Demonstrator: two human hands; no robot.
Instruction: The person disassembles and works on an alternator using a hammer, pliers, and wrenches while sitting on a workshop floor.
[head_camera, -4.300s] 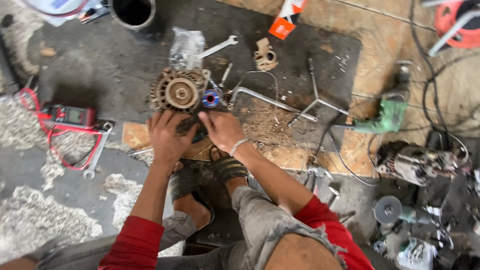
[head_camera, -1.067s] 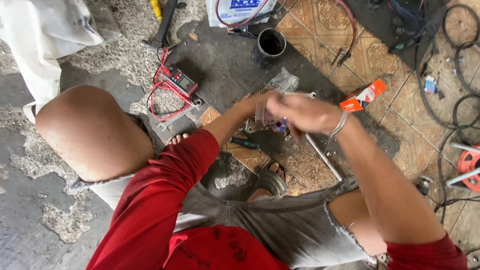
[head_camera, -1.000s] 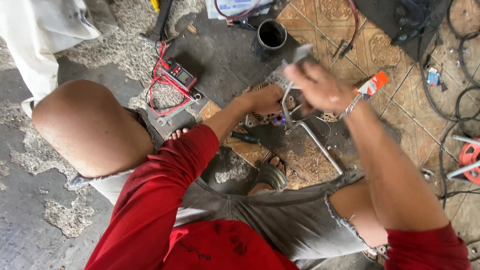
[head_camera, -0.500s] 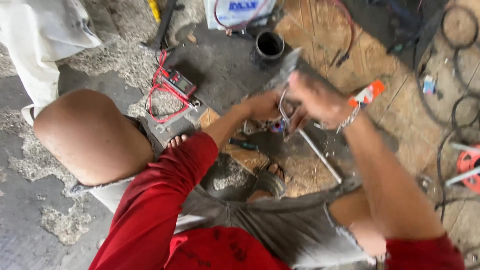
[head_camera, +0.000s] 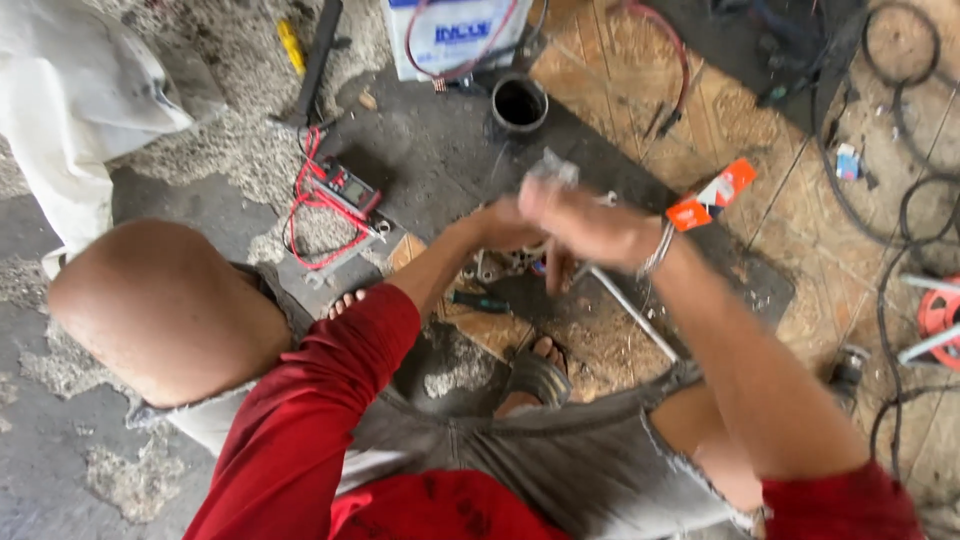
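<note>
Both hands mid-frame, blurry. Left hand (head_camera: 500, 225) down on metal part (head_camera: 500, 265) on floor, looks wrapped over it, grip can't tell for sure. Right hand (head_camera: 580, 220) raised just above, fingers curled, smthg pale/crumpled poking out top, too smeared to ID. Screwdriver (head_camera: 480, 300) on wood board (head_camera: 490, 330) just below part. Meter (head_camera: 345, 188) w/ red leads upper left, black cup (head_camera: 520, 103) top centre, orange-white pack (head_camera: 712, 195) to right.
</note>
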